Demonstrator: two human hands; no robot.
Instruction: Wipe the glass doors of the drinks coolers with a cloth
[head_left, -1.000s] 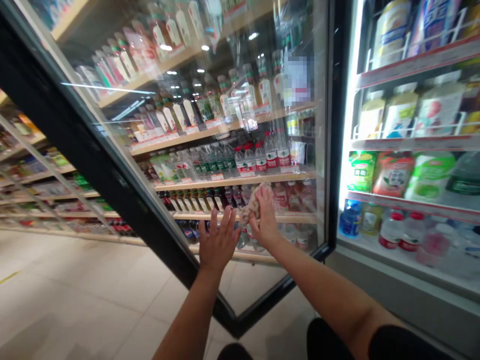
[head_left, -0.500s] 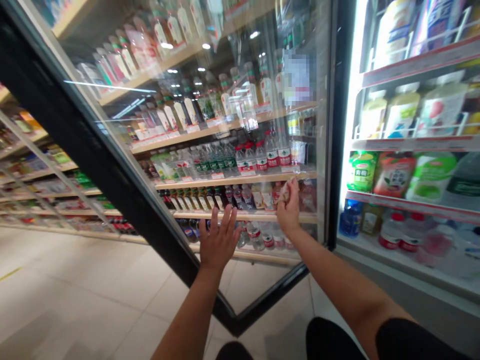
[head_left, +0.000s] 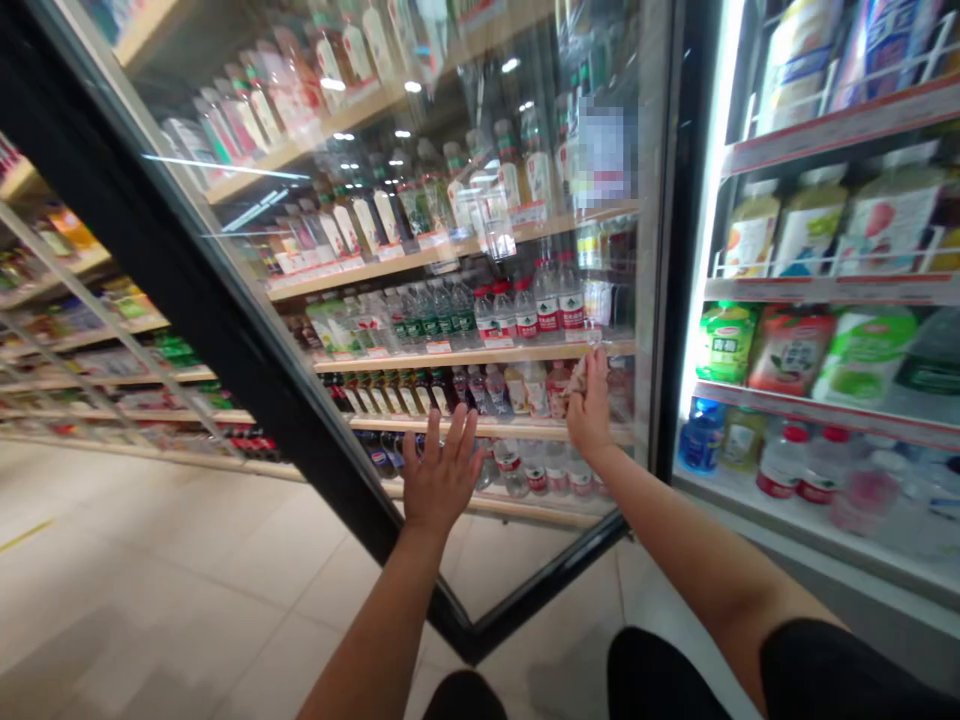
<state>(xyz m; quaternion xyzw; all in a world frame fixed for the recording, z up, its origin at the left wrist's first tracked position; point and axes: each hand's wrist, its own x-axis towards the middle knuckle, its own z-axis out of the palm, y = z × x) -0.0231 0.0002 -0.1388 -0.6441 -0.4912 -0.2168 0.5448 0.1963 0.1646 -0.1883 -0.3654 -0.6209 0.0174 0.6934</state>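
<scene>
The open glass door [head_left: 480,180] of a drinks fridge swings out in front of me, its black frame [head_left: 225,330] running down to a lower corner near my knees. My left hand [head_left: 441,472] lies flat on the lower glass with fingers spread. My right hand [head_left: 589,408] presses a crumpled pinkish cloth [head_left: 577,378] against the glass near the hinge side, fingers closed around it.
Through the glass show wooden store shelves [head_left: 465,357] lined with bottled drinks. On the right, the lit fridge interior [head_left: 825,290] holds bottles and cartons on white shelves. Beige floor tiles [head_left: 150,580] spread to the left below.
My right hand with the cloth has slid to the right and slightly up across the glass. The left hand has stayed flat in nearly the same spot.
</scene>
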